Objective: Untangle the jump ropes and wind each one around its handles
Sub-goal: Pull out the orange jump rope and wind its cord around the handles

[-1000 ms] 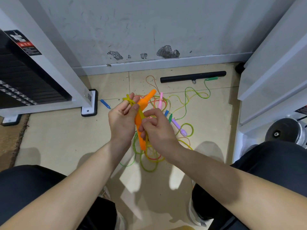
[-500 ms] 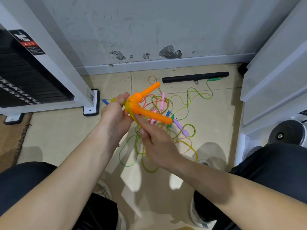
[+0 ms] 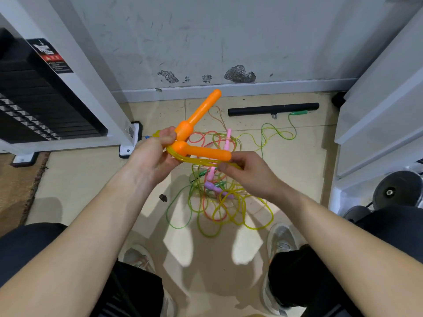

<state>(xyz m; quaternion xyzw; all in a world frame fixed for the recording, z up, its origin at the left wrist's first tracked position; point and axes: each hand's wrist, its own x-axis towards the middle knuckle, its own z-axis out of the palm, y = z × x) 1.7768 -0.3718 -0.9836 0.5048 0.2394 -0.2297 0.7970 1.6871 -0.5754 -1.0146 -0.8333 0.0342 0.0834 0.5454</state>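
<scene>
Views: one. Head camera, worn by the person, wide-angle, straight lines bowed toward the borders. It looked forward and steeply down over both forearms onto the tiled floor (image 3: 91, 179) and faced the grey wall (image 3: 206, 42) at the floor's far edge. Range close: left hand (image 3: 153, 154) and right hand (image 3: 249, 172) sat at mid-frame, gripping the orange handles (image 3: 201, 152) and the yellow rope (image 3: 199, 160). The lower border took in knees and shoes (image 3: 281, 239). A weight machine (image 3: 45, 99) stood at the floor's left edge, a white frame (image 3: 377, 110) at its right.
</scene>
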